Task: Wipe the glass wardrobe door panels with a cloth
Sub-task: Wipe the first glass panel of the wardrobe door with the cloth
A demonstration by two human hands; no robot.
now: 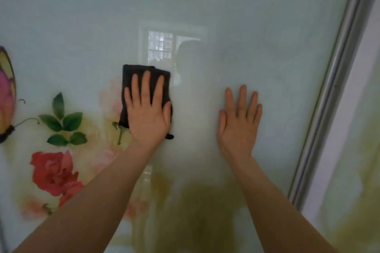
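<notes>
**Flat palm presses dark cloth to the printed glass door**

At the far left edge, a pink-and-yellow printed butterfly (6, 94) sits on the pale green frosted glass wardrobe door panel (267, 26), cut off by the frame. Just to its right comes a spray of dark green printed leaves (61, 121), and below them a red printed rose (53, 172), partly covered by the left forearm that rises from the bottom left corner.

Next, near the middle of the panel, the dark brown folded rectangular cloth (144, 76) lies flat against the glass. The left hand (149, 113) rests on it with fingers straight and slightly spread, the palm pressing the cloth to the pane; nothing is curled round it. The cloth's upper part shows above the fingertips, and a small corner pokes out below the heel of the hand.

Above and just right of the cloth, the glass reflects a bright barred window (162, 47).

Further right, well apart from the cloth, the right hand (239, 123) lies flat on the bare glass, fingers straight and spread, holding nothing.

At the right, a silver metal door frame strip (333, 92) runs slanting from top to bottom, with another pale panel (353, 170) beyond it.
</notes>
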